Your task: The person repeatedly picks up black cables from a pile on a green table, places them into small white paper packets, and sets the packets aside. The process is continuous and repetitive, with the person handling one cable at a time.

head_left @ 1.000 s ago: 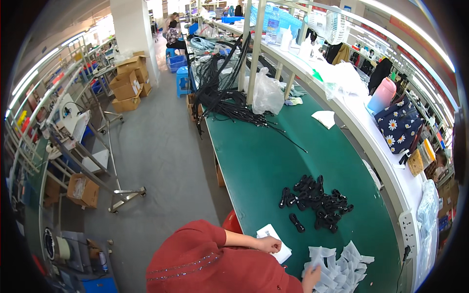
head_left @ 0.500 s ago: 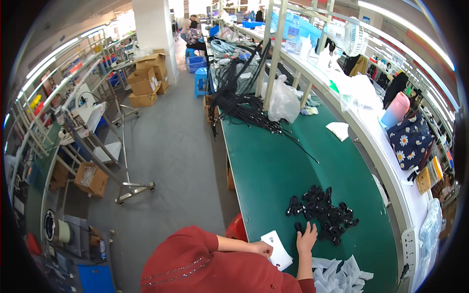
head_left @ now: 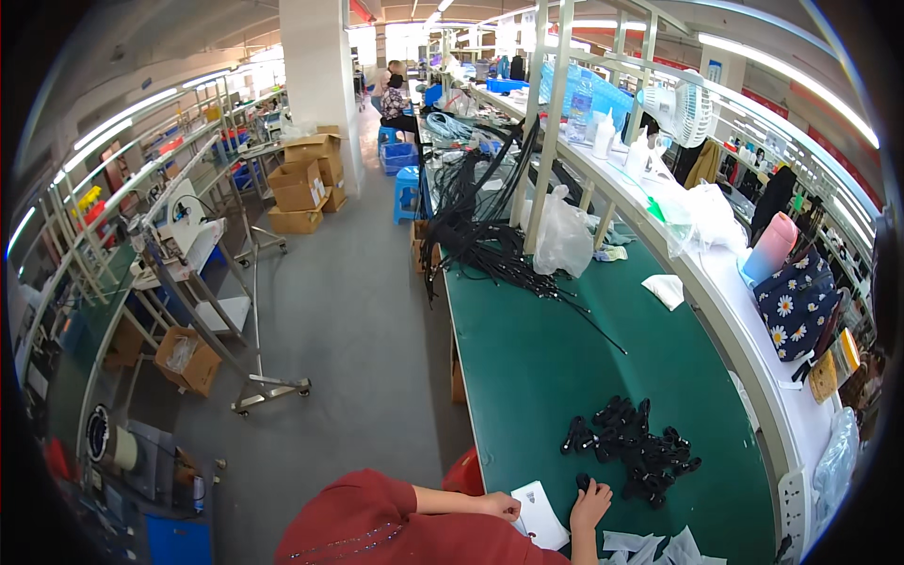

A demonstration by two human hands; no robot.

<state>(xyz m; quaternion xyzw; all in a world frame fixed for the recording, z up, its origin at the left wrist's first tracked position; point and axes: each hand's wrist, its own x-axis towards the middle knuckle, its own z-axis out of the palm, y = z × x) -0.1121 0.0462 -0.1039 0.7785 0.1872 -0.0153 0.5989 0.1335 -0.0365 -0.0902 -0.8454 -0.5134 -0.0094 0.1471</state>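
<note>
My left hand (head_left: 504,507) is curled closed at the left edge of a stack of white printed sheets or bags (head_left: 539,516); whatever its fingers may hold is hidden. To the right of the stack, my right hand (head_left: 590,507) has its fingertips closed around a small black piece (head_left: 583,481), possibly a bundled cable. Just beyond it lies a loose heap of similar small black pieces (head_left: 633,447) with shiny bits. White translucent slips (head_left: 680,546) lie to the right of my right forearm, partly cut off by the lower edge.
A green-topped table (head_left: 527,367) bears long black cords (head_left: 480,235), a clear plastic bag (head_left: 563,233) and a folded white piece (head_left: 665,291). A raised white shelf (head_left: 713,273) runs along its right side, with a fan (head_left: 683,108). A red stool (head_left: 463,474) stands at my left.
The view has tilted up, so everything sits lower in the picture. My right hand's fingers, spread before, have drawn together on the small black piece. My left hand stays by the sheets.
</note>
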